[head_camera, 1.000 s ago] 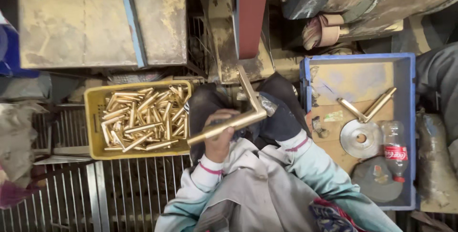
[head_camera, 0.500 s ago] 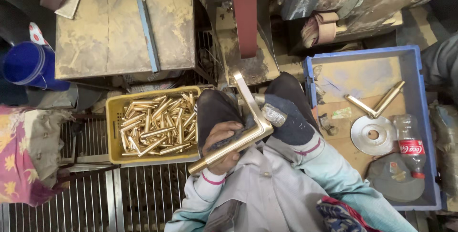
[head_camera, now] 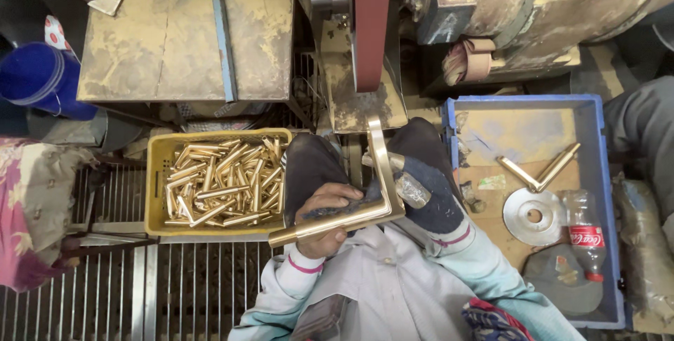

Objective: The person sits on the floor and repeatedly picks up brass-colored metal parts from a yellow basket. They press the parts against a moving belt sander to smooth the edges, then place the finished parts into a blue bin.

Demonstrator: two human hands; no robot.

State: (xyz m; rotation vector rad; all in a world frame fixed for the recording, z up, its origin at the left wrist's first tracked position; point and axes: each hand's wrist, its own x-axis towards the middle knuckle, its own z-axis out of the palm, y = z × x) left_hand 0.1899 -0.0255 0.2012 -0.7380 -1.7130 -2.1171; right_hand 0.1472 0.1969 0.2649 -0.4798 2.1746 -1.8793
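I hold an L-shaped brass door handle [head_camera: 365, 204] in front of my lap. My left hand [head_camera: 324, 216], bare with a dark cloth in it, grips the long arm of the handle. My right hand [head_camera: 421, 190], in a dark worn glove, grips the corner and the short arm, which points up at the red sanding belt [head_camera: 371, 25]. The handle's upper tip lies just below the belt's lower end. A yellow crate [head_camera: 158, 172] full of several brass handles stands to my left.
A blue crate [head_camera: 597, 172] on the right holds a brass handle [head_camera: 537, 167], a round metal disc [head_camera: 532, 216], a plastic bottle [head_camera: 583, 232] and a cap. The grinder's dusty motor housing [head_camera: 512, 4] is above. A blue container [head_camera: 38, 78] stands far left. A metal floor grate [head_camera: 168, 288] lies below.
The view has shifted, so the crates and machine sit lower and further right in the picture. Both hands keep their grip, and the handle stays just below the belt.
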